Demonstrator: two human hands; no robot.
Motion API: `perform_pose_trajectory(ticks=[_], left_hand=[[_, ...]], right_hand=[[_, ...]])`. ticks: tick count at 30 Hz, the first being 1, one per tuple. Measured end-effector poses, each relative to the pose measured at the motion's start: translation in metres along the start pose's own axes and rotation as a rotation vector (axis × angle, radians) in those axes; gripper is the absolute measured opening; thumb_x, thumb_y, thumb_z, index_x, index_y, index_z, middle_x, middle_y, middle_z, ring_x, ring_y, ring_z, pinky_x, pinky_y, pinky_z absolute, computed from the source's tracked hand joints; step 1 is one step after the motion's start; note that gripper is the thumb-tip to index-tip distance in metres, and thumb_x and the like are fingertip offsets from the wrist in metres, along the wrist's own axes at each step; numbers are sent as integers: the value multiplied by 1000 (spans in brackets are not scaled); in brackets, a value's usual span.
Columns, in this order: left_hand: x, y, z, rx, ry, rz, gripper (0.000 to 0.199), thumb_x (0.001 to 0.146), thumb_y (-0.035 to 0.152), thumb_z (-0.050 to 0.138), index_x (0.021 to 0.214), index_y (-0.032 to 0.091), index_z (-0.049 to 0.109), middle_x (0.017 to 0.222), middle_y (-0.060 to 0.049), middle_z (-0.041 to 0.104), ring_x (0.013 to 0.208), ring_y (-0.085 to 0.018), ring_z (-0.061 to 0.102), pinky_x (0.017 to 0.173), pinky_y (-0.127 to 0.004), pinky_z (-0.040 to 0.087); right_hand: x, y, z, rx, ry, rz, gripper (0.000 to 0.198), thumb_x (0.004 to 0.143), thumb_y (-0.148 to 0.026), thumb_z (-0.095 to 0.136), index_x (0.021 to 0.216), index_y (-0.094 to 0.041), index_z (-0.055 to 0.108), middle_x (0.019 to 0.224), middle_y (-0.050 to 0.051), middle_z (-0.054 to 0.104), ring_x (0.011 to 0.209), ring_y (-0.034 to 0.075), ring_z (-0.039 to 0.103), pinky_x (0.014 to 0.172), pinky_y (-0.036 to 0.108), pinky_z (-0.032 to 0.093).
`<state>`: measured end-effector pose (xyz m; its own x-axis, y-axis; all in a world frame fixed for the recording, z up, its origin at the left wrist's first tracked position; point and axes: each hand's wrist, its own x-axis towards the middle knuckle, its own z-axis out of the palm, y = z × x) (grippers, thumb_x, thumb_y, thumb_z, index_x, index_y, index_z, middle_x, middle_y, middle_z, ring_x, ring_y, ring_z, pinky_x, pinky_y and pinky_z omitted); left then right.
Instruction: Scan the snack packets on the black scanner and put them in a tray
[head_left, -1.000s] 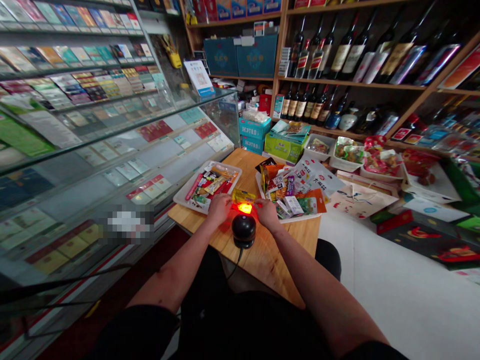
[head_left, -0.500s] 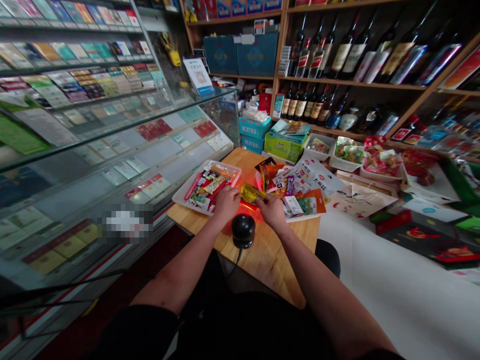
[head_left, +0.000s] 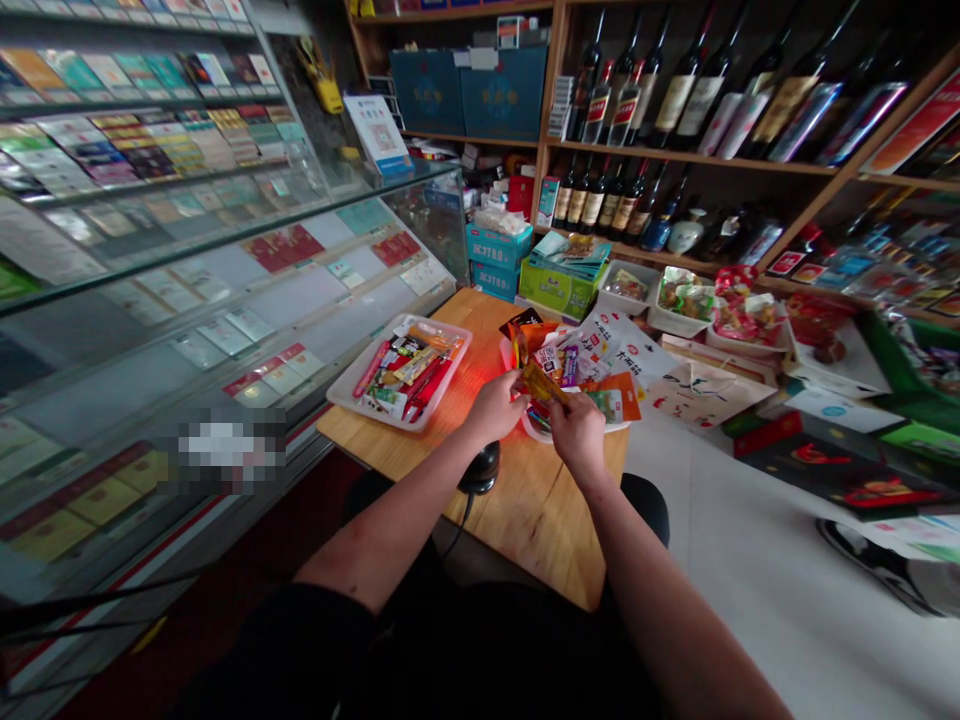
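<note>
A small yellow snack packet (head_left: 543, 384) is stretched between my two hands over the table. My left hand (head_left: 498, 408) pinches its left end, and my right hand (head_left: 579, 432) grips the other end. Below my left wrist stands a black dome-shaped barcode scanner (head_left: 484, 470), partly hidden by the forearm. Beyond my hands, a white tray (head_left: 619, 428) bears a heap of colourful snack packets. To the left, another white tray (head_left: 336, 396) contains several more slim packets. Red light falls on the tabletop near my left hand.
Both trays stand on a small wooden table (head_left: 555, 530). A glass display counter (head_left: 300, 290) runs along the left. Shelves with bottles (head_left: 679, 100) and boxes fill the back. Paper bags (head_left: 712, 385) and snack bins lie to the right. A person's shoe (head_left: 877, 560) shows at the right edge.
Both hands have moved right with the yellow packet, away from above the scanner, and the packet has tilted. The view has shifted slightly, and a shoe has appeared at the right.
</note>
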<state>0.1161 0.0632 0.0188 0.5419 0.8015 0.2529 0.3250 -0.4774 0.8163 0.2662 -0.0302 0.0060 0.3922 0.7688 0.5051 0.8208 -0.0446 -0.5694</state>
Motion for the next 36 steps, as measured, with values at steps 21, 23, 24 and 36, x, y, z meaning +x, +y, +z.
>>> perform_pose_trajectory(ticks=[21, 23, 24, 36], left_hand=[[-6, 6, -2, 55, -51, -3, 44, 88, 24, 65, 131, 18, 59, 122, -12, 70, 112, -26, 66, 98, -38, 52], [-7, 5, -5, 74, -48, -10, 44, 87, 25, 66, 130, 17, 61, 121, -12, 70, 112, -27, 67, 99, -39, 52], [-9, 4, -7, 80, -46, -12, 44, 87, 25, 67, 130, 18, 61, 121, -12, 70, 112, -27, 67, 99, -39, 52], [-37, -29, -44, 53, 118, -41, 27, 92, 31, 62, 114, 17, 68, 116, -9, 72, 107, -20, 68, 100, -35, 52]], right_hand=[[-11, -5, 2, -56, 11, 57, 25, 94, -25, 48, 95, -17, 71, 91, 9, 66, 84, 20, 59, 77, 30, 43], [-12, -1, 5, -71, -8, 76, 25, 93, -24, 50, 103, -17, 72, 95, 10, 68, 87, 21, 61, 79, 30, 44], [-14, 1, 6, -76, -19, 86, 26, 93, -25, 50, 105, -16, 72, 97, 10, 69, 88, 21, 61, 80, 30, 44], [-30, 1, 15, -58, -97, 59, 28, 95, -32, 51, 96, -15, 73, 95, 12, 70, 90, 22, 63, 84, 32, 46]])
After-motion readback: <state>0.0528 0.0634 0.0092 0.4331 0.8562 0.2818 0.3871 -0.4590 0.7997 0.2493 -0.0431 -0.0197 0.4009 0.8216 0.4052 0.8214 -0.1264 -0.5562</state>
